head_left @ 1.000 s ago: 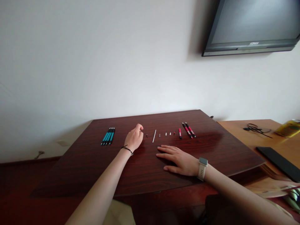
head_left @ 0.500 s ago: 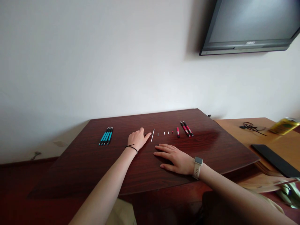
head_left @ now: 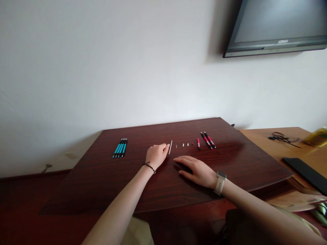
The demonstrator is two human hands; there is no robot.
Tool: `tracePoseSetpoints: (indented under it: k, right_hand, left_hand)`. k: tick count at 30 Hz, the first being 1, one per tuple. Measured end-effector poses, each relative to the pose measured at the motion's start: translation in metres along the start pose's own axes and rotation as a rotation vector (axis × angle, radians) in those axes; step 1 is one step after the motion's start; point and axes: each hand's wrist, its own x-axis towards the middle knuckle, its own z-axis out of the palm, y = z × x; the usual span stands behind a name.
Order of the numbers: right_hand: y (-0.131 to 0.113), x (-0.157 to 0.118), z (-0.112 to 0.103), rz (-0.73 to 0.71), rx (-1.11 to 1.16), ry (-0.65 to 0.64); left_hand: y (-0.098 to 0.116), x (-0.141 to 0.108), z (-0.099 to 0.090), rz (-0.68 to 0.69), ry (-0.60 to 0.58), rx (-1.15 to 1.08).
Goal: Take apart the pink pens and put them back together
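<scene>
One thin white rod (head_left: 170,147) on dark table (head_left: 102,177), left hand (head_left: 158,154) fingertips touching it, grip unclear, right hand (head_left: 196,170) spread flat

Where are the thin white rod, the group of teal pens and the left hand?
thin white rod (head_left: 170,147), head view, middle of its length
teal pens (head_left: 120,148), head view, teal barrels at mid-length
left hand (head_left: 157,154), head view, back of the hand

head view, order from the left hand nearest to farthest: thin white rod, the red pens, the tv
1. thin white rod, just right of the left hand, at its fingertips.
2. red pens, farther right along the table.
3. tv, up on the wall, farthest.
</scene>
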Motion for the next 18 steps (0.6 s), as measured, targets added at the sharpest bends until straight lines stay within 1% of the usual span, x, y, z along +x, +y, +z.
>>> tracePoseSetpoints:
  k: [2, 4, 6, 9, 12, 18]
  right_hand:
    - [-0.001, 0.004, 0.001, 0.071, 0.125, 0.079]
    - [-0.001, 0.010, 0.003, 0.122, 0.252, 0.130]
    - [-0.001, 0.017, 0.006, 0.143, 0.347, 0.166]
    - [0.001, 0.027, 0.011, 0.164, 0.416, 0.251]
    - [0.003, 0.034, 0.017, 0.187, 0.464, 0.321]
    - [0.002, 0.037, 0.025, 0.233, 0.576, 0.346]
  left_hand:
    - [0.008, -0.007, -0.003, 0.039, 0.018, -0.072]
    - [0.017, -0.013, -0.006, 0.072, 0.022, -0.148]
    - [0.023, -0.018, -0.009, 0.098, 0.016, -0.219]
    - [0.030, -0.023, -0.010, 0.097, -0.014, -0.333]
    - [0.033, -0.025, -0.007, 0.085, -0.035, -0.451]
    - [0.030, -0.026, 0.002, 0.049, -0.077, -0.692]
